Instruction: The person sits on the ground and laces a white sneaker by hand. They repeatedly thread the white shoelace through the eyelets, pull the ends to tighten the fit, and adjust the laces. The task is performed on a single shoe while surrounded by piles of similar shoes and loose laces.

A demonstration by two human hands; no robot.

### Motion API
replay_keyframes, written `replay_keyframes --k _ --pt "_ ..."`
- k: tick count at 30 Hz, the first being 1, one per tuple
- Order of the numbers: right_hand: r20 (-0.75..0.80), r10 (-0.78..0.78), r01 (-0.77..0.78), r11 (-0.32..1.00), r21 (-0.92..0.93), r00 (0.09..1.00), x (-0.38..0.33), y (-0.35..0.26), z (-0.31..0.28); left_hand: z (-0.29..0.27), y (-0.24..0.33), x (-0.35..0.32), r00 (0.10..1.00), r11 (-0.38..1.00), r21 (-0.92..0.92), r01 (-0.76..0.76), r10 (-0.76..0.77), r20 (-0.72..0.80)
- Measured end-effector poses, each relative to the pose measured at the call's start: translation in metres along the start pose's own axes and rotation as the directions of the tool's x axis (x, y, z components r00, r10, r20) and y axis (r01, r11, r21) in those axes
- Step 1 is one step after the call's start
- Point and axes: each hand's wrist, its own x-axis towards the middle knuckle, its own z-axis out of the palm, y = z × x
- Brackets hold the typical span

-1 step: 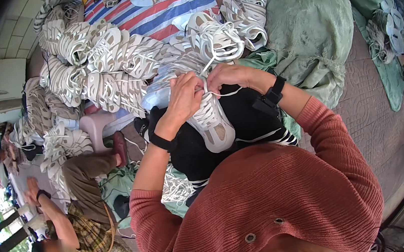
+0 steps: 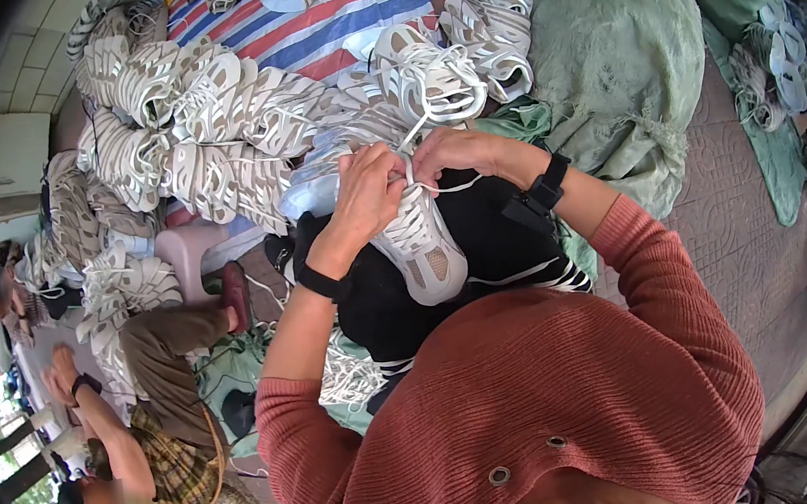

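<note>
A grey-and-white sneaker upper (image 2: 428, 264) lies across my black-clad lap, its toe toward me. At its collar end, my left hand (image 2: 365, 201) is closed, thumb and fingers pinched at the white shoelace (image 2: 461, 185). My right hand (image 2: 460, 154) pinches the lace from the other side, its fingertips almost meeting the left ones. One lace end sticks out under the right hand. Just beyond my hands sits another laced sneaker upper (image 2: 432, 77) with thick white laces. My fingertips partly hide the lace crossing.
Rows of nested sneaker uppers (image 2: 214, 104) cover a striped sheet (image 2: 325, 20) ahead. A green woven sack (image 2: 616, 55) bulges at the right. White laces (image 2: 350, 374) lie by my left leg. Left of me sits a co-worker (image 2: 136, 456), near a pink stool (image 2: 191, 258).
The co-worker's hands on the left have shifted slightly. My own hands and the sneaker upper stay almost where they were.
</note>
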Motion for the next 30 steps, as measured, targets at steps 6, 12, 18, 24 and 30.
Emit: replay_keyframes --k 6,12,18,24,30 --pt "-0.201 0.006 -0.071 0.946 -0.315 0.980 -0.006 -0.011 -0.004 0.002 -0.003 -0.002 0.998 0.998 -0.007 0.057 -0.056 0.019" --pt "-0.077 -0.038 0.039 0.999 0.015 0.996 -0.018 0.001 -0.014 -0.089 -0.042 -0.042 0.913 0.892 0.449 0.054 0.139 -0.385" --pt "-0.225 -0.451 0.176 0.687 -0.705 0.863 -0.065 -0.020 0.047 -0.128 -0.086 -0.167 0.793 0.700 0.412 0.584 -0.382 -0.474" --pt "0.177 -0.449 0.301 0.221 -0.928 0.876 -0.079 -0.037 0.092 -0.029 -0.031 -0.178 0.888 0.826 0.376 0.420 -0.288 -0.360" --pt "0.461 -0.269 0.494 0.070 -0.867 0.846 -0.075 -0.037 0.111 -0.023 0.006 -0.156 0.904 0.836 0.391 0.386 -0.257 -0.342"
